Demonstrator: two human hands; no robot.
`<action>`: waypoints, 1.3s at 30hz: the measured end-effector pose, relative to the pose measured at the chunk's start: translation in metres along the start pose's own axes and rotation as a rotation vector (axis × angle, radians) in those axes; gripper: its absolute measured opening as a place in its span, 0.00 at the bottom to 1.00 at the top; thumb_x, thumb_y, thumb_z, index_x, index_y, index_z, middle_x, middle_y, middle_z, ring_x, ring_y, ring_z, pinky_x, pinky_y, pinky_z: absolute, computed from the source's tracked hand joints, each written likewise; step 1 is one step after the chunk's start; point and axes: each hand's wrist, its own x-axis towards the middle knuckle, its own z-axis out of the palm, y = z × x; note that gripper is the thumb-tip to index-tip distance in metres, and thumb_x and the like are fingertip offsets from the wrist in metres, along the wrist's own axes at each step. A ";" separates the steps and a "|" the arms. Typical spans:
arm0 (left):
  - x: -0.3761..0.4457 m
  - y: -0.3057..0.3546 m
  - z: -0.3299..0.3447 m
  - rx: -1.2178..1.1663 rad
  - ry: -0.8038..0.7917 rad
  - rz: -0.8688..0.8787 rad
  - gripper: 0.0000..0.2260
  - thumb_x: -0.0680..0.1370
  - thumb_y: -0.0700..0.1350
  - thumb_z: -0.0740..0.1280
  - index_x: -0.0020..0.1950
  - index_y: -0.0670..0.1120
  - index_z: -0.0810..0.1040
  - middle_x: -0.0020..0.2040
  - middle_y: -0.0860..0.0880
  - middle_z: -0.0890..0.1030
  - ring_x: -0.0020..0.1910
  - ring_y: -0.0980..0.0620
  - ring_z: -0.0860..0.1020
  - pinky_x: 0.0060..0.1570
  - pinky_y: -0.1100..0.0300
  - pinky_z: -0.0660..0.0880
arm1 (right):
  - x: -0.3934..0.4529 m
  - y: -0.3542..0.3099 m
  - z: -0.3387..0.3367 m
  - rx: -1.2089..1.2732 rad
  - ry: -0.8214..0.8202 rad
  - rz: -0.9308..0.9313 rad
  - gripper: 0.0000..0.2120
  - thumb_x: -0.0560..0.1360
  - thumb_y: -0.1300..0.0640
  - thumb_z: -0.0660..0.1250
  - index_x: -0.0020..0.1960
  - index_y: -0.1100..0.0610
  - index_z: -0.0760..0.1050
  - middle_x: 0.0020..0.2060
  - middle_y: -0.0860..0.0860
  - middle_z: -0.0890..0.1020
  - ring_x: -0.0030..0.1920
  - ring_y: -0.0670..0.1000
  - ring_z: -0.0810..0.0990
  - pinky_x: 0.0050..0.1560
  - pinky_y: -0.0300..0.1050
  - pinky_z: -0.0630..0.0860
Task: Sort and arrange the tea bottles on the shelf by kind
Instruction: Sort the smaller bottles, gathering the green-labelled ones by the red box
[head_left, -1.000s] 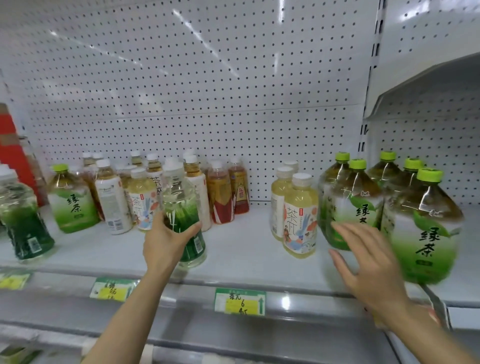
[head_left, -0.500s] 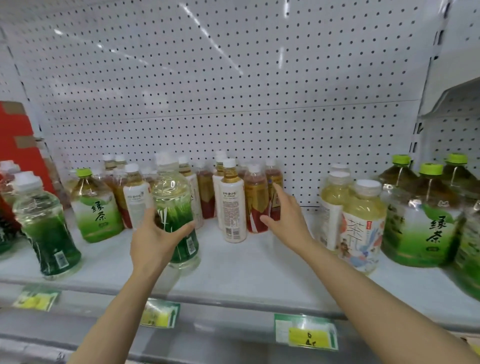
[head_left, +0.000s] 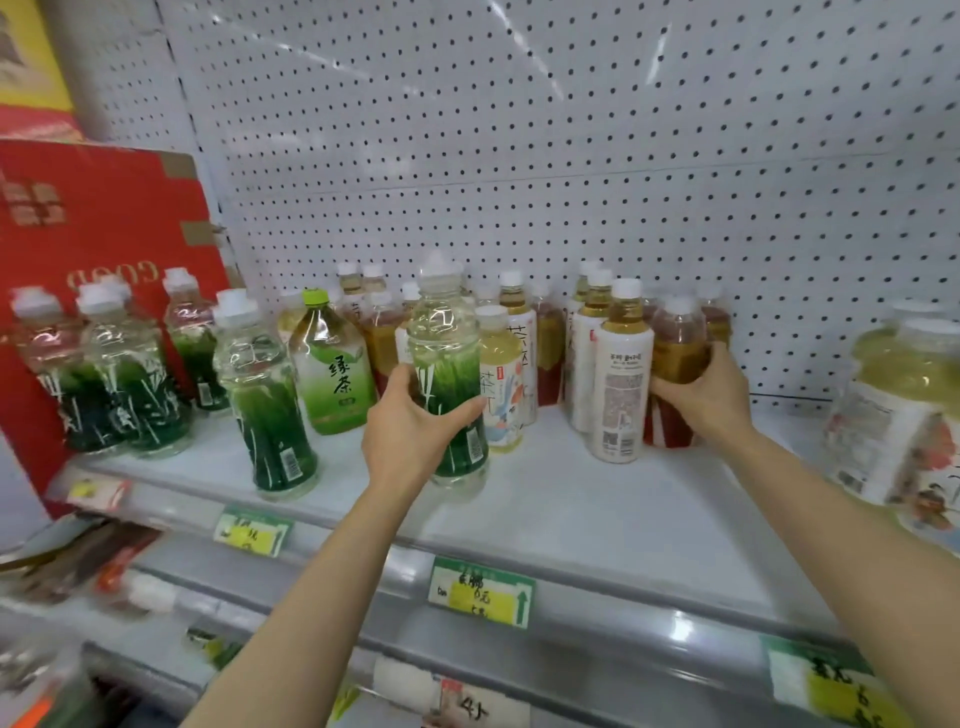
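Observation:
My left hand (head_left: 413, 434) grips a clear bottle with a dark green grass label (head_left: 449, 384), standing upright near the middle of the white shelf (head_left: 597, 525). My right hand (head_left: 701, 397) curls round a brown tea bottle with a red label (head_left: 675, 353), which stands behind a white-labelled bottle (head_left: 621, 379). To the left stand several more green grass bottles (head_left: 265, 405) and one green-capped green tea bottle (head_left: 332, 364). Mixed small tea bottles crowd the back of the shelf.
A red carton (head_left: 93, 234) leans at the shelf's left end. Pale yellow tea bottles (head_left: 904, 410) stand at the right edge. A pegboard wall (head_left: 519, 156) backs the shelf. Price tags (head_left: 480, 597) line the front rail, with a lower shelf beneath.
My right hand has reached forward and closed on the red-labelled brown bottle. My view has shifted left, and my left hand keeps hold of the green grass bottle.

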 end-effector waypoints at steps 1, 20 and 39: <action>0.000 0.000 -0.003 0.005 0.006 0.002 0.32 0.63 0.66 0.77 0.57 0.49 0.73 0.50 0.57 0.80 0.50 0.51 0.79 0.50 0.49 0.79 | -0.003 0.000 -0.004 -0.014 0.004 -0.005 0.38 0.61 0.45 0.80 0.64 0.56 0.68 0.60 0.56 0.79 0.59 0.58 0.79 0.58 0.60 0.77; -0.047 -0.008 -0.039 -0.257 0.072 0.046 0.34 0.72 0.55 0.75 0.72 0.46 0.66 0.52 0.69 0.69 0.48 0.82 0.68 0.48 0.84 0.60 | -0.129 -0.056 -0.007 0.239 -0.109 -0.174 0.33 0.69 0.53 0.77 0.69 0.54 0.65 0.59 0.49 0.75 0.57 0.49 0.75 0.55 0.49 0.76; 0.014 -0.130 -0.170 -0.403 0.047 0.040 0.21 0.76 0.56 0.68 0.63 0.64 0.59 0.54 0.76 0.62 0.48 0.87 0.64 0.47 0.87 0.58 | -0.168 -0.130 0.138 0.037 0.108 -0.118 0.35 0.67 0.52 0.79 0.67 0.58 0.65 0.61 0.57 0.74 0.59 0.57 0.76 0.54 0.55 0.77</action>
